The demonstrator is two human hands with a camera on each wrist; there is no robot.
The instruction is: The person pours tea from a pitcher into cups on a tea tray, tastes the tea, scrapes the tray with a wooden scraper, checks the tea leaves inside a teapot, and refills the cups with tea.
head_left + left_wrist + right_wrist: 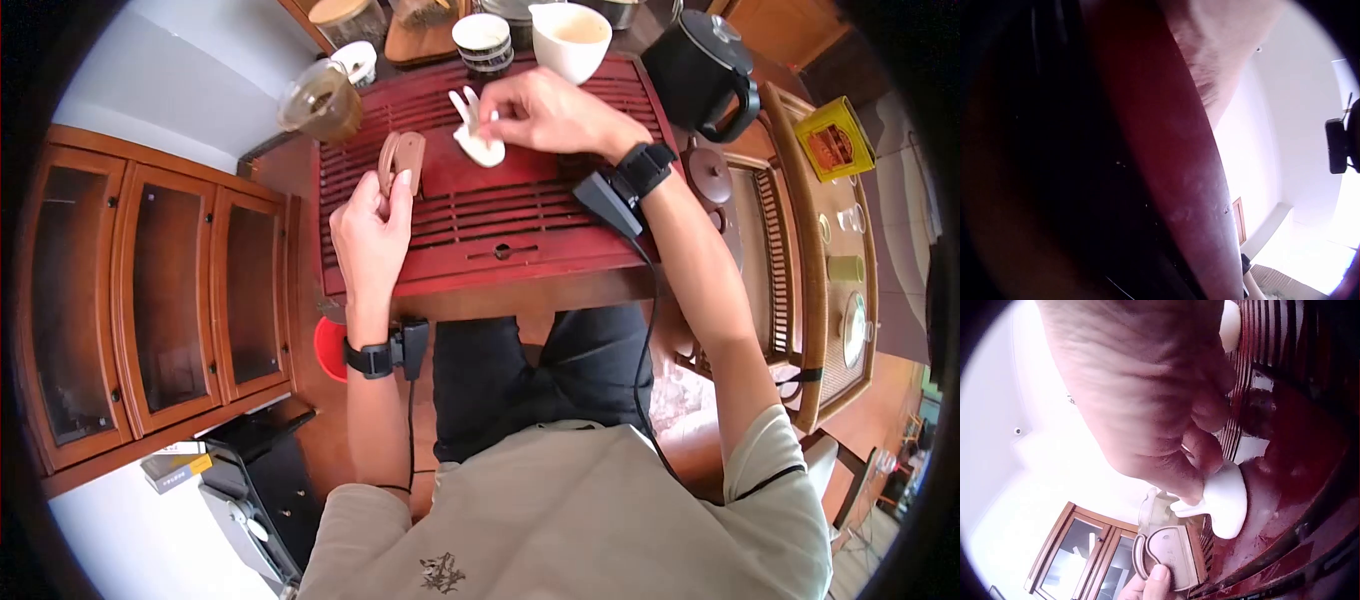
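Observation:
My right hand (550, 112) pinches a small white rabbit-shaped figurine (486, 151) between thumb and fingers, low over the middle of the red slatted tea tray (480, 250). Its two long ears point away from me in the head view. The right wrist view has the fingertips right at the white figurine (1230, 500). To its left, my left hand (370, 232) holds a brown piece (408, 160) upright, thumb on one face. From the right wrist, that brown piece (1174, 553) shows a flat side and a curved loop. The left wrist view is mostly the tray's edge (1172, 156).
Along the tray's back stand a white pitcher (575, 40), a dark-banded cup (483, 42) and a glass pitcher (322, 105). A black kettle (700, 65) and a brown teapot (707, 175) stand to the right. A glass-door cabinet (160, 290) is on the left.

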